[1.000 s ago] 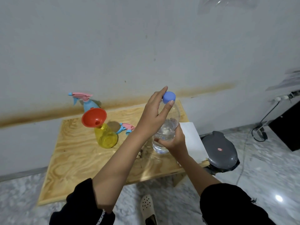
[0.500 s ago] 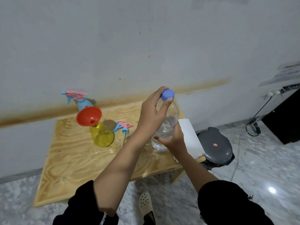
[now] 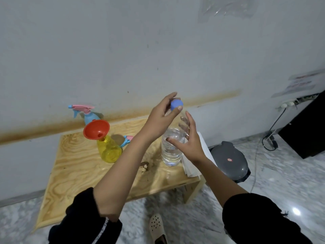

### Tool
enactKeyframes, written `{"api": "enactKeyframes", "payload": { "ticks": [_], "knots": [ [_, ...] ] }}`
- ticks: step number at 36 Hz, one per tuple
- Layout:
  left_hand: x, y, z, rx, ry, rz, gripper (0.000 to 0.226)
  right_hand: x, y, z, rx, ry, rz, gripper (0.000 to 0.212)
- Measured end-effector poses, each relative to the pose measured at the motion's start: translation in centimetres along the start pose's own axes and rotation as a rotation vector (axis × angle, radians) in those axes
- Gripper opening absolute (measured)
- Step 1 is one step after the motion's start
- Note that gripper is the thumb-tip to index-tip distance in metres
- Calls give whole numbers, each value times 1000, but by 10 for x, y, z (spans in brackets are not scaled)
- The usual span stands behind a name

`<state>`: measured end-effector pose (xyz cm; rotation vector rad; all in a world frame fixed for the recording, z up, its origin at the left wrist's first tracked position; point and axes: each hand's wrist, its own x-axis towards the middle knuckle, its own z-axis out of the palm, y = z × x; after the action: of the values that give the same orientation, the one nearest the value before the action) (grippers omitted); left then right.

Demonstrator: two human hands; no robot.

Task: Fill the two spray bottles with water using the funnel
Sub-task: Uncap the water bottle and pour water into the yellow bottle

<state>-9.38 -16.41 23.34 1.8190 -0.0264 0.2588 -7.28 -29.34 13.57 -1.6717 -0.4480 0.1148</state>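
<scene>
Wooden table [image 3: 70,173], near right edge: water bottle [image 3: 171,154], left hand [image 3: 159,119] pinching cap [image 3: 176,104].

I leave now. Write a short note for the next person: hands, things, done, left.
Left hand pinches the blue cap atop the water bottle; off or not, I cannot tell.
Right hand open, fingers against the bottle's side.
Orange funnel sits in the yellow spray bottle; a loose spray head lies behind it on the table.
Blue spray bottle stands at the back, head on.
Done: funnel placed. Left: pour water into the bottles.
</scene>
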Motion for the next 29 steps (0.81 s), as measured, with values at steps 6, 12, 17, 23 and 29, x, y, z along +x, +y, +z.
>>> {"api": "enactKeyframes", "payload": {
  "ticks": [6,12,17,23,29],
  "knots": [
    [-1,7,6,150,100,51,30,-2,-5,-1,-41,20,4,95],
    [-4,2,25,150,361,73,32,-1,-4,2,-58,38,7,98],
    [-6,5,43,-13,671,49,33,2,-5,7,-70,60,24,97],
    [1,3,37,68,468,58,30,2,-6,5,-79,86,27,98],
    [7,5,-9,118,-162,-57,46,0,-7,8,-109,39,-11,98]
  ]
}}
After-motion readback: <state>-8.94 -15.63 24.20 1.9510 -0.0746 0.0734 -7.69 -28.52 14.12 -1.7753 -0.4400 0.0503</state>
